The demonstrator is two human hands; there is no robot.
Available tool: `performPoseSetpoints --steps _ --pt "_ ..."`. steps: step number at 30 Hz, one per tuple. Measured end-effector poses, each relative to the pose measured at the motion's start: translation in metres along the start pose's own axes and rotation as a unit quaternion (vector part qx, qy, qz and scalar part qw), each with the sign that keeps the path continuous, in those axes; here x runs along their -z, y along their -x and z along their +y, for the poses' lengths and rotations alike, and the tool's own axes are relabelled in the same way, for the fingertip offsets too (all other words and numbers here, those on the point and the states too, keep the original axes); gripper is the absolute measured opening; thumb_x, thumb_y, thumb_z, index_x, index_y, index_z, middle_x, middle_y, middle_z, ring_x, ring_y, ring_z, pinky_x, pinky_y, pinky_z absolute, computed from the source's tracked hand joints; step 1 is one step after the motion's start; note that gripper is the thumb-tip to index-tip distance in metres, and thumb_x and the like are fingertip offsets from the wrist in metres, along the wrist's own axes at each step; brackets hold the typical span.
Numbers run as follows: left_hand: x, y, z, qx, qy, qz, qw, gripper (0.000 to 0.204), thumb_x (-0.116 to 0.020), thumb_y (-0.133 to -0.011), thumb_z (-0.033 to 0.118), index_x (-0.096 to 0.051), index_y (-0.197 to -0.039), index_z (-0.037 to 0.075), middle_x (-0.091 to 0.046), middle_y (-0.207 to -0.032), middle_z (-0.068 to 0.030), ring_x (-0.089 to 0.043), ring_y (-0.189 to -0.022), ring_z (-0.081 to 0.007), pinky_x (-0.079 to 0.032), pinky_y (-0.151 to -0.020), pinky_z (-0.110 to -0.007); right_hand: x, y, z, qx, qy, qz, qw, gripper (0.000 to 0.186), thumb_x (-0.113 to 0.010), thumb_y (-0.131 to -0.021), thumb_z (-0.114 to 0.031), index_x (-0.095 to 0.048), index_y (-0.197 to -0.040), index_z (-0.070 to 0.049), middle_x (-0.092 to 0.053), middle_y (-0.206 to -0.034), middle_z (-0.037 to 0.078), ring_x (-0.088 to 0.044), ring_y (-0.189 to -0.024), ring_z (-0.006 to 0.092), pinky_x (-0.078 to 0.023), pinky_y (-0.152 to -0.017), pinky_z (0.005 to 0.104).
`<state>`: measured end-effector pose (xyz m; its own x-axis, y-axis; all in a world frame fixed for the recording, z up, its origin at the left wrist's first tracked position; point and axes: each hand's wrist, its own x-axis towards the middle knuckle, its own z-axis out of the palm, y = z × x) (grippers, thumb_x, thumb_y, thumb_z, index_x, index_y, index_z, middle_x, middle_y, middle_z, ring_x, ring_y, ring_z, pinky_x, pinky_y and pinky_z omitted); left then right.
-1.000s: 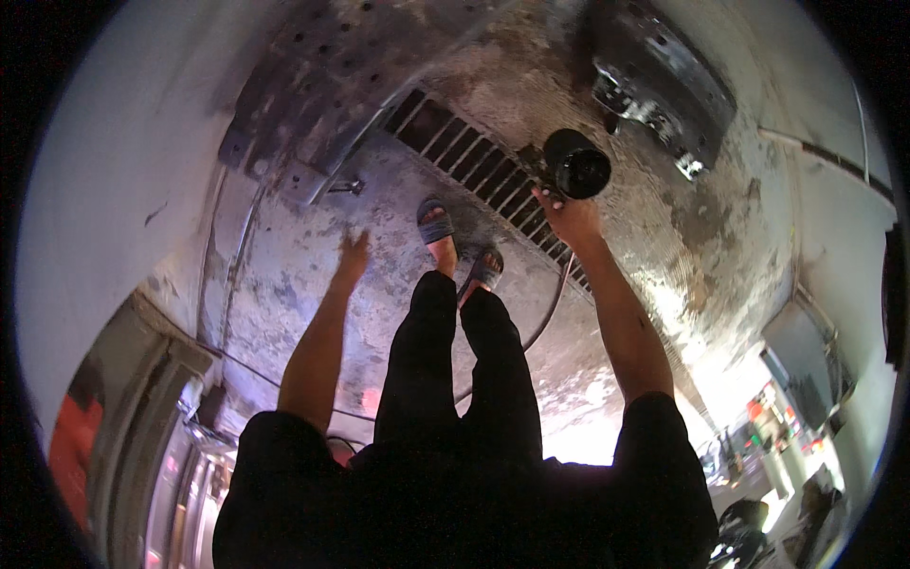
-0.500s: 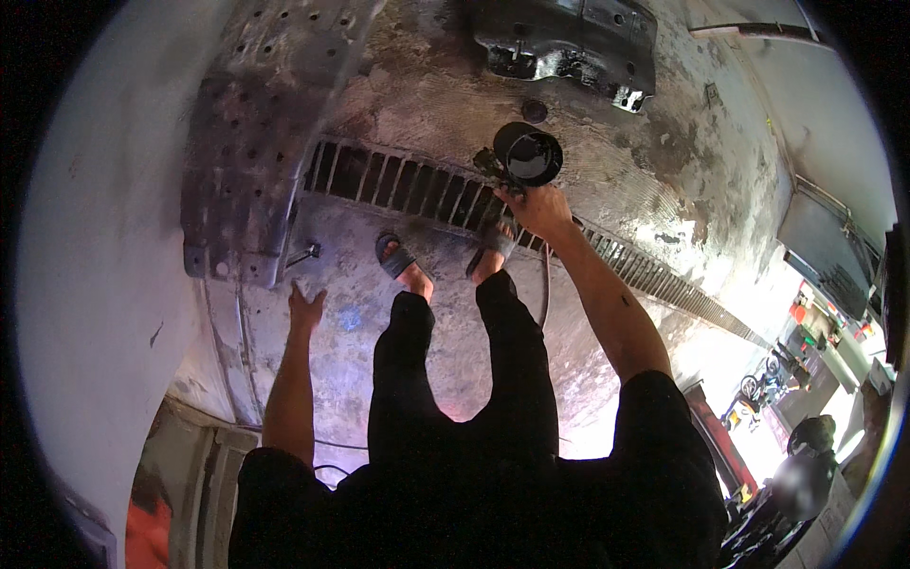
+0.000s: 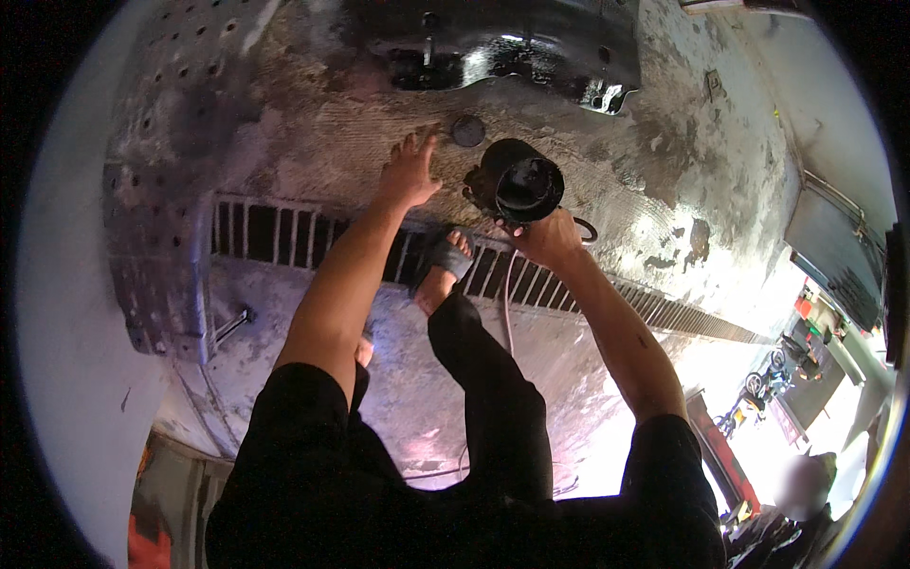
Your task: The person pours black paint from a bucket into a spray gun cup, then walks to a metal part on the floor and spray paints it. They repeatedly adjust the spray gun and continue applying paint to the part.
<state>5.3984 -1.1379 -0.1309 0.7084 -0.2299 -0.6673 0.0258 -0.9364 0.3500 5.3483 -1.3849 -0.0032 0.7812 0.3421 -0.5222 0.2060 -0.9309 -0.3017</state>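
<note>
My right hand [image 3: 550, 237] is closed around the lower part of a spray gun [image 3: 482, 190] whose large black cup [image 3: 528, 185] stands open at the top, dark inside. A thin hose [image 3: 508, 303] hangs down from beneath that hand. Ahead and to the left, my left hand [image 3: 412, 171] is stretched out over the floor with its fingers apart and nothing in them. Just beyond its fingertips, a round black disc like a lid [image 3: 467, 131] lies on the floor, not touched.
A glossy black moulded panel [image 3: 531, 57] lies at the far side. A dark perforated panel [image 3: 156, 228] leans along the left wall. A slotted drain grate [image 3: 275, 232] crosses the floor under my sandalled foot [image 3: 445, 256]. Another person [image 3: 801, 493] is at the lower right.
My left hand has moved from the lower left up and forward, close to the black disc. I have stepped forward, and the spray gun stays in my right hand.
</note>
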Motion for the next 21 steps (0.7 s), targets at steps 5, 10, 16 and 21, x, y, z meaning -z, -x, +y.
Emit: performPoseSetpoints --steps 5,10,16,21 --pt "-0.035 -0.084 0.052 -0.067 -0.063 0.030 0.995 0.092 -0.076 -0.087 0.028 -0.018 -0.158 0.024 -0.011 -0.164 -0.0152 -0.021 -0.147 -0.0426 -0.039 -0.112 -0.058 -0.007 -0.027 0.059 0.040 0.014 0.006 0.999 0.031 -0.069 -0.085 -0.040 -0.071 -0.088 -0.010 -0.069 -0.072 0.014 -0.071 -0.075 0.0338 -0.058 -0.070 0.0459" --pt "-0.057 -0.120 0.060 -0.090 -0.132 0.047 0.986 0.081 -0.077 -0.084 0.025 -0.033 -0.152 0.030 -0.026 -0.158 -0.0156 -0.034 -0.140 -0.0419 -0.045 -0.106 -0.057 -0.006 -0.047 0.081 0.050 0.006 0.011 0.999 0.030 -0.068 -0.086 -0.039 -0.072 -0.086 -0.009 -0.069 -0.072 0.015 -0.071 -0.073 0.0335 -0.058 -0.068 0.0455" --pt "-0.061 -0.135 0.051 -0.084 -0.068 0.088 0.990 0.074 -0.078 -0.081 0.024 -0.042 -0.145 0.015 -0.045 -0.139 -0.0199 -0.047 -0.128 -0.0412 -0.051 -0.097 -0.054 0.003 -0.062 0.083 0.023 0.034 -0.043 0.998 0.034 -0.066 -0.087 -0.041 -0.073 -0.085 -0.007 -0.070 -0.074 0.017 -0.072 -0.073 0.0339 -0.059 -0.069 0.0451" --pt "-0.041 -0.094 0.036 0.079 0.245 0.202 0.945 0.063 -0.079 -0.080 0.027 -0.048 -0.130 0.005 -0.052 -0.124 -0.0165 -0.055 -0.118 -0.0338 -0.050 -0.095 -0.051 0.014 -0.061 0.065 0.031 0.003 -0.023 0.999 0.040 -0.063 -0.089 -0.043 -0.073 -0.079 -0.006 -0.070 -0.073 0.018 -0.072 -0.075 0.0345 -0.059 -0.070 0.0455"
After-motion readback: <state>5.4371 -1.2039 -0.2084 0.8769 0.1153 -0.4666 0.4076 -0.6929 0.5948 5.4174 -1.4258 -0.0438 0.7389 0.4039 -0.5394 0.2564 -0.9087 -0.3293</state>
